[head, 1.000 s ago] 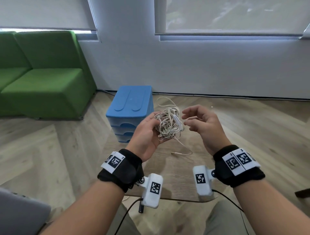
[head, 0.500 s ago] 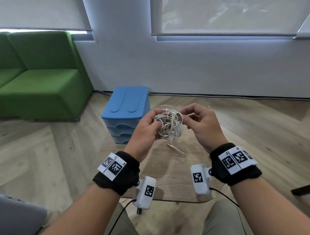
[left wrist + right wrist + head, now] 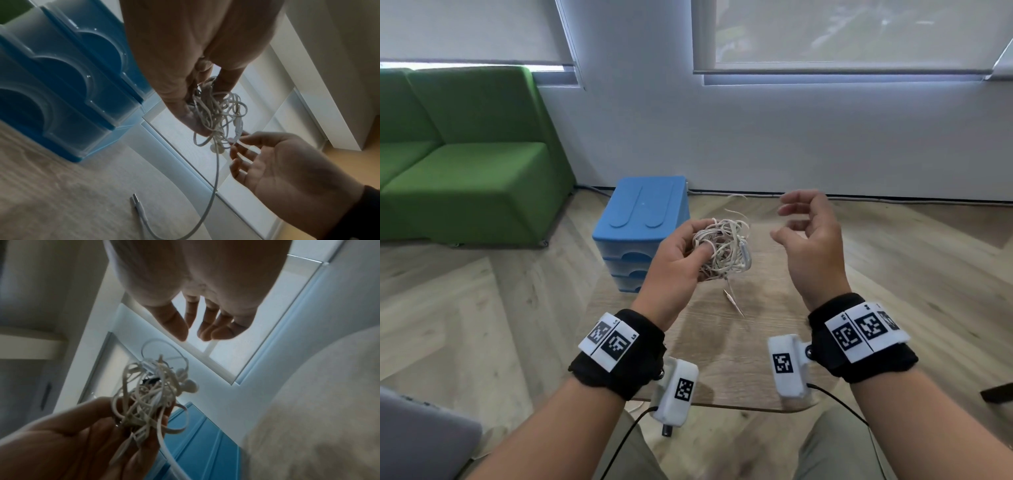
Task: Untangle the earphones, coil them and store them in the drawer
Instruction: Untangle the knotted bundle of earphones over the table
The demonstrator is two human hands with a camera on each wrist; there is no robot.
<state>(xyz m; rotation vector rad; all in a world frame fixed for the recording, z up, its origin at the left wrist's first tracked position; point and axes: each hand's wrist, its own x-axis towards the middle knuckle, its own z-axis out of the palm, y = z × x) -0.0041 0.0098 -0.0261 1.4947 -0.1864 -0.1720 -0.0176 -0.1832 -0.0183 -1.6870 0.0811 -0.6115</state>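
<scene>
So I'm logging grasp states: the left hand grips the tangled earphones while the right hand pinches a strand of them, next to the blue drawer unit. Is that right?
Not quite. The left hand does grip the tangled earphones beside the blue drawer unit, but the right hand holds nothing: the head and right wrist views show its fingers relaxed and apart from the bundle.
</scene>
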